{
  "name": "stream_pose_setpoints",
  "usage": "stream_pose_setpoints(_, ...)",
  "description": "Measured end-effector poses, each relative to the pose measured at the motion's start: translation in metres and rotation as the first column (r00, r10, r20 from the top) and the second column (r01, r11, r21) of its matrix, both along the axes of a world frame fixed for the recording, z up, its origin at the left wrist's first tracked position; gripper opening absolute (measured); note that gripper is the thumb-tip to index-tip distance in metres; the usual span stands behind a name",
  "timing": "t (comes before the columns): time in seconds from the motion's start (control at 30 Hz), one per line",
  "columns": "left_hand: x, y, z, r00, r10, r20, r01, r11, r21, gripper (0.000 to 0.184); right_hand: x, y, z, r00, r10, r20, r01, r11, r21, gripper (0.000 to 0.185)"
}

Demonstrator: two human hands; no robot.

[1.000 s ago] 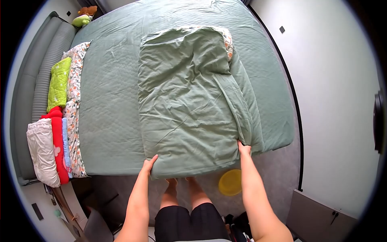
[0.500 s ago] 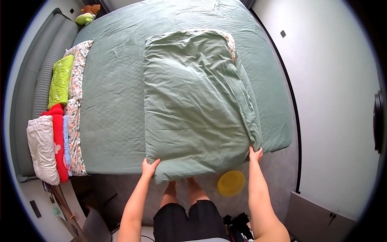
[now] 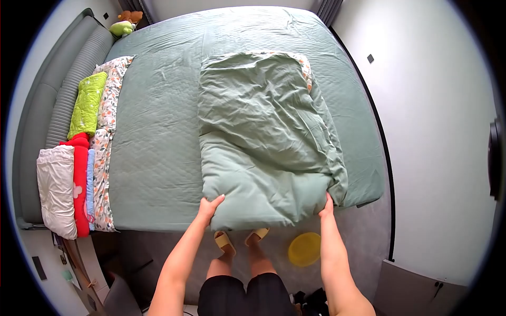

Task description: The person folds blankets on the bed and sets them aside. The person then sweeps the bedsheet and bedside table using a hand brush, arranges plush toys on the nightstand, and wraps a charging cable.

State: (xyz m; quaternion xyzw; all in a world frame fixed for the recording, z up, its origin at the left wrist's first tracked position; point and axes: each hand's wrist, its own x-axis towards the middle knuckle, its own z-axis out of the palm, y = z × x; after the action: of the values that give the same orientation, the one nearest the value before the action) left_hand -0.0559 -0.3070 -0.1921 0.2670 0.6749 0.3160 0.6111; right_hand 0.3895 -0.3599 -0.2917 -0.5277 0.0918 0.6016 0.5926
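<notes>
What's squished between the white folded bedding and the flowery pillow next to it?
Two things: a red bundle by the white folded bedding, then a thin light-blue one against the flowery pillow. The head view shows them.

The quilt (image 3: 263,131) hides fingers of the left hand (image 3: 212,207) and right hand (image 3: 327,206); the shorts (image 3: 245,296) are cropped.

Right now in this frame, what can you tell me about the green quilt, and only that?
The quilt lies folded in layers on the bed, toward its foot end. It looks like soft, padded cloth, plain grey-green, with a white and orange print showing along the far edge and corner. Creases run across the top; the near end is smoother and puffed up. The left hand grips its near left corner, the right hand its near right side.
</notes>
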Motion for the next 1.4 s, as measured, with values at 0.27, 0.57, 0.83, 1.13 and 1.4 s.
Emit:
stream_pose_setpoints(0.27, -0.121, -0.037, 0.089, 0.996, 0.051, 0.070, -0.074, 0.922, 0.380, 0.035, -0.080, -0.056, 0.119, 0.718, -0.352, 0.601, 0.323, 0.933, 0.160, 0.050)
stream_pose_setpoints(0.57, -0.213, -0.167, 0.029, 0.997, -0.069, -0.025, 0.067, 0.996, -0.061, 0.044, -0.179, -0.225, 0.093, 0.877, -0.306, 0.370, 0.417, 0.868, -0.271, 0.049)
stream_pose_setpoints(0.83, -0.223, -0.079, 0.154, 0.937, -0.122, 0.328, 0.137, 0.990, -0.023, 0.040, -0.157, -0.158, 0.217, 0.979, -0.112, 0.171, 0.072, 0.971, 0.227, 0.040)
stream_pose_setpoints(1.13, -0.151, 0.228, 0.132, 0.799, 0.362, 0.480, -0.549, 0.765, 0.337, 0.042, -0.099, 0.215, 0.297, 0.881, -0.051, 0.470, -0.315, 0.678, 0.664, 0.053)
stream_pose_setpoints(1.4, -0.012, 0.228, -0.018, 0.204, -0.230, -0.952, 0.571, 0.817, -0.075, 0.073, -0.134, 0.260, 0.100, -0.761, 0.208, 0.614, -0.430, 0.548, -0.718, 0.067)
